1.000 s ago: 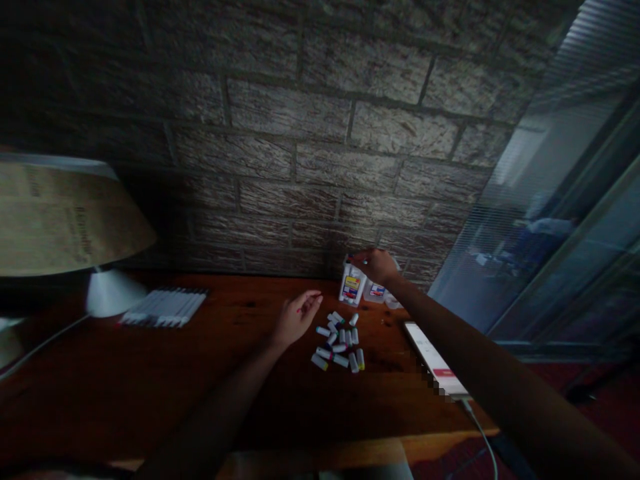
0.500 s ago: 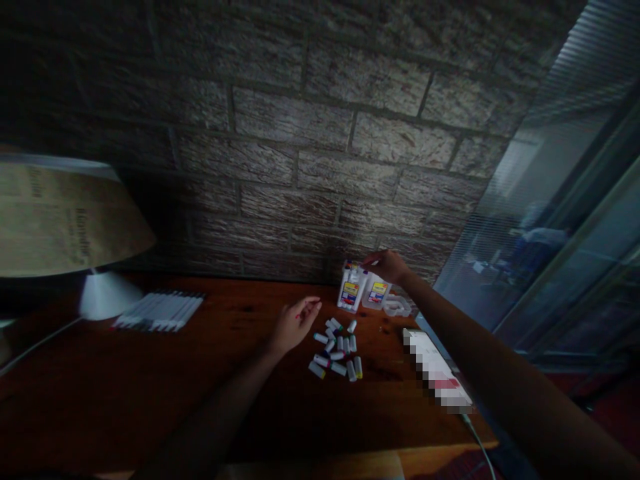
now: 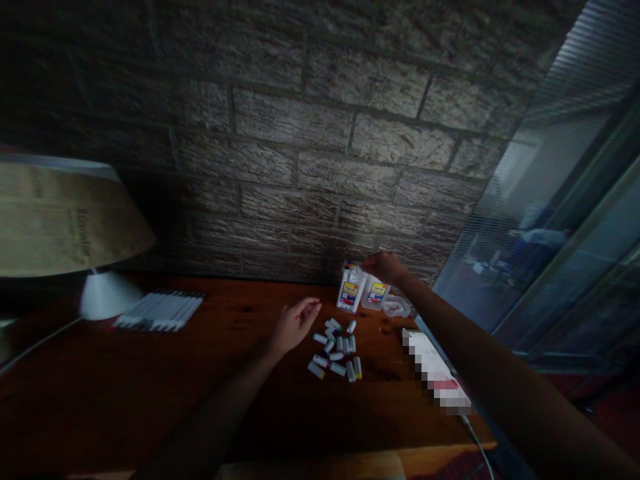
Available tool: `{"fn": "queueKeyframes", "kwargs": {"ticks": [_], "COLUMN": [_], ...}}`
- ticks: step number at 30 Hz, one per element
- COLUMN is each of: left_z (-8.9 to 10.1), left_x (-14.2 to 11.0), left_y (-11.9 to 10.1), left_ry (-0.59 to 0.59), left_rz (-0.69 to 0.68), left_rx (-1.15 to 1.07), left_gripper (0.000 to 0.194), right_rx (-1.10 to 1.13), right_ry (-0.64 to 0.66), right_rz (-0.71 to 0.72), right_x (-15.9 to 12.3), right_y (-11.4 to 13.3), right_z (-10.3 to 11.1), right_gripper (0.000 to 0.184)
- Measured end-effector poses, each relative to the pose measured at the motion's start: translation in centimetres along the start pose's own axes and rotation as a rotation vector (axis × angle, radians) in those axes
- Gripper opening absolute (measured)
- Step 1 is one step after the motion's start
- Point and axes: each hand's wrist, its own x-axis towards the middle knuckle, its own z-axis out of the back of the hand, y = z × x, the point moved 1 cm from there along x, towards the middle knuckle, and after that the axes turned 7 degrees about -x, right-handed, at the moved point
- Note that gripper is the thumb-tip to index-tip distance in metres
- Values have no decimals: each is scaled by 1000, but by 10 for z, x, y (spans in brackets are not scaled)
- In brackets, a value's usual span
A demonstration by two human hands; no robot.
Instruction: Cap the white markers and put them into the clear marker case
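Note:
My right hand (image 3: 385,267) is at the top right edge of a clear plastic case (image 3: 351,291) with white markers standing in it. Its fingertips are pinched together; whatever lies between them is too dark and small to make out. Left of the cases, my left hand (image 3: 296,325) is held low over the table, palm turned inward, fingers loosely bent and apart, with nothing visible in them. Red marks show on its fingers. Just right of it lie several short white marker pens or caps (image 3: 340,345) with coloured ends, scattered on the wood.
A second clear case (image 3: 375,293) and a clear plastic lid or tray (image 3: 397,307) stand beside the first. A row of white pens (image 3: 163,311) lies left, near a lamp (image 3: 107,293). A blurred-out phone-like device (image 3: 437,370) with a cable is at the table's right edge. Behind rises a brick wall (image 3: 295,133).
My right hand has shifted slightly left and down at the case top; the dark purple tip below its fingers no longer shows. My left hand has barely moved.

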Motion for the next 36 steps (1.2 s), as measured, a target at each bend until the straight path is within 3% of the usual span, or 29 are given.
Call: {"fn": "queueKeyframes", "kwargs": {"ticks": [15, 28, 36], "left_z": [1, 0, 1], "left_x": [-1, 0, 0], "left_y": [-3, -4, -4], "left_ry": [-3, 17, 37], "left_rz": [-21, -20, -31], "left_rx": [-3, 20, 24], "left_gripper": [28, 27, 27], "right_rx": [20, 51, 11], "right_ry": [44, 22, 20], "right_rz": [45, -8, 3], "right_x": [5, 10, 10], "right_y": [6, 7, 14], "right_z": [1, -4, -3], "right_gripper": [25, 12, 14]}}
